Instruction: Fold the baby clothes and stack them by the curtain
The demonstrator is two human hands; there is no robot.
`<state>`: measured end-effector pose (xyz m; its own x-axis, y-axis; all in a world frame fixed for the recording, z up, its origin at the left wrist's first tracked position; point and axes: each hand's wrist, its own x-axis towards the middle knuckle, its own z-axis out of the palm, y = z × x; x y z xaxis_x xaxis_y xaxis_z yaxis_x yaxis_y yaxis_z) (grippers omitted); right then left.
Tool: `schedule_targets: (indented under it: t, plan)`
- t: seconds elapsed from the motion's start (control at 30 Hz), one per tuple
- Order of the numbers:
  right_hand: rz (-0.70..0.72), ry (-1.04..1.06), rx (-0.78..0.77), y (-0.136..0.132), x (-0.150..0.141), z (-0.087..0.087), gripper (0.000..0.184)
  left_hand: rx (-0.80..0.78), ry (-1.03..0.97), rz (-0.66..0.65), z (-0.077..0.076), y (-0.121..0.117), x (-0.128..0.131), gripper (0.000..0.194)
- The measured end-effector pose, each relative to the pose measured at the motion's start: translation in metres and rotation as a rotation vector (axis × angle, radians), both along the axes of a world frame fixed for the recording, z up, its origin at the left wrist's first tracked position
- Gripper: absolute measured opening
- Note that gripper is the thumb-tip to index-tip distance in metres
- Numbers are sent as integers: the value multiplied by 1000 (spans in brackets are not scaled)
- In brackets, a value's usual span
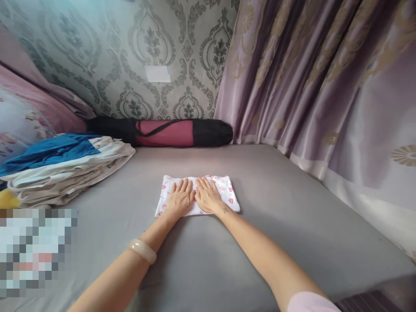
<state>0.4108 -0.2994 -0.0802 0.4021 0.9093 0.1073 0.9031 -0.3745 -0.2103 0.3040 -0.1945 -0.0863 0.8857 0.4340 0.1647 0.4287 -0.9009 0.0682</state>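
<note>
A folded white cloth with a pink and red heart print [229,190] lies flat on the grey bed sheet [260,173] in front of me. My left hand [180,198] rests palm down on its left half, fingers stretched out. Beside it, my right hand [208,195] presses flat on the middle and right of the cloth, with the fingers also straight. The two hands are close together at the thumbs. Part of the print is hidden under them. A pale bangle [142,251] circles my left forearm.
A pile of folded clothes [71,169], blue on top, sits at the left. Against the patterned wall lies a long black and dark-red bag [165,133] with a strap. Mauve curtains [292,78] hang along the right edge. The near left corner is blurred out by pixelation.
</note>
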Motion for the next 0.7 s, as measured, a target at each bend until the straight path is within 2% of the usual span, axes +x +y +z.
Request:
schedule_targets:
  t: [0.2, 0.27, 0.37, 0.5, 0.63, 0.7]
  plan:
    - [43, 134, -33, -6, 7, 21, 58, -87, 48, -36, 14, 7, -4, 52]
    - [40, 136, 1, -14, 14, 25, 57, -59, 10, -39, 17, 11, -10, 52]
    - [-5, 33, 44, -26, 23, 19, 58, 23, -85, 1, 12, 14, -20, 51]
    - [-28, -27, 11, -32, 26, 5, 59, -13, -37, 33, 1, 15, -24, 52]
    - [3, 34, -19, -36, 32, 12, 59, -99, 21, 38, 5, 19, -29, 54]
    - [-24, 26, 11, -41, 38, 17, 60, -105, 12, 49, 8, 21, -37, 55]
